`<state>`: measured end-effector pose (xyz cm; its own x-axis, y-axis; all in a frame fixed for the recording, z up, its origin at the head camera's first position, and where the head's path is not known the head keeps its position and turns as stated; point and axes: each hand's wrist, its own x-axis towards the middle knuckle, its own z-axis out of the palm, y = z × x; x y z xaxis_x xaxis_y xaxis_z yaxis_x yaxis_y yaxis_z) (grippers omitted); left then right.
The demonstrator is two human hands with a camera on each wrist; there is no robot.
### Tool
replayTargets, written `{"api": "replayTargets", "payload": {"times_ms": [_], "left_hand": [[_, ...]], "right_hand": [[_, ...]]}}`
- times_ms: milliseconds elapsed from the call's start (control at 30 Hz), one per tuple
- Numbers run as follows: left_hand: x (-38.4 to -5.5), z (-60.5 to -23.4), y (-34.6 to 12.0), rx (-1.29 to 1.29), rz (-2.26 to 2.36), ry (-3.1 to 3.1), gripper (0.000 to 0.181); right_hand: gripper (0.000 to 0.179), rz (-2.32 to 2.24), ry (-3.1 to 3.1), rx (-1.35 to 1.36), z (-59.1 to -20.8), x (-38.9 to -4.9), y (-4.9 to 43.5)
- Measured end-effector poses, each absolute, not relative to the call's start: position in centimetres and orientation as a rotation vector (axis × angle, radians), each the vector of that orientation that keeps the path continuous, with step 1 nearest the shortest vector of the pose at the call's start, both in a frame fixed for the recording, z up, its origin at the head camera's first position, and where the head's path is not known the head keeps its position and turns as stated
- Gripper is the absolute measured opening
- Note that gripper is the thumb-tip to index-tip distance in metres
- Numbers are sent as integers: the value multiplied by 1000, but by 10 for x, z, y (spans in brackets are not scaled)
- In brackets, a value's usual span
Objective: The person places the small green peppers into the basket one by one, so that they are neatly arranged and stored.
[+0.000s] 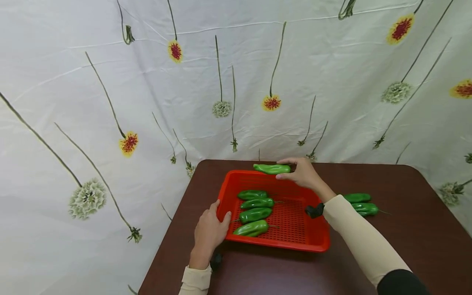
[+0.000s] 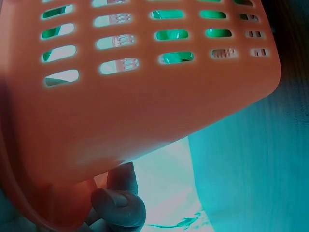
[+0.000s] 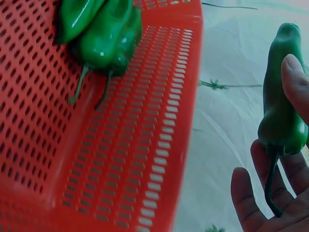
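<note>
A red plastic basket (image 1: 273,245) with a perforated floor and walls stands on the table. My left hand (image 1: 211,229) grips its left rim; in the left wrist view the fingers (image 2: 118,205) curl at the rim beside the slotted wall. My right hand (image 1: 304,175) holds a green pepper (image 1: 273,169) above the basket's far rim. In the right wrist view that held pepper (image 3: 277,111) lies between thumb and fingers, its stem toward the palm. Several green peppers (image 1: 255,214) lie in a column along the basket's left side.
To the right of the basket, partly behind the right forearm, two green peppers (image 1: 365,209) lie on the dark brown table (image 1: 413,221). A white cloth (image 1: 199,82) with a flower print hangs behind the table's far edge.
</note>
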<state>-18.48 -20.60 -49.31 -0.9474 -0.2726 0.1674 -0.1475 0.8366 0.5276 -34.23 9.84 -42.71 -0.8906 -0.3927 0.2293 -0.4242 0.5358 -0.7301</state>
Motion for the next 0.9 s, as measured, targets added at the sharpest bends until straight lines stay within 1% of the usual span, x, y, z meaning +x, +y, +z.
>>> {"api": "replayTargets", "payload": {"times_ms": [533,900], "left_hand": [[-186,-492,-205,342,-768,-2777,63],[-185,-490,-205,355,-770,-2780,63]], "right_hand": [[47,1329,-2860,813,-461,-354,44],[43,1175,-2986,836,-488,-352,20]]}}
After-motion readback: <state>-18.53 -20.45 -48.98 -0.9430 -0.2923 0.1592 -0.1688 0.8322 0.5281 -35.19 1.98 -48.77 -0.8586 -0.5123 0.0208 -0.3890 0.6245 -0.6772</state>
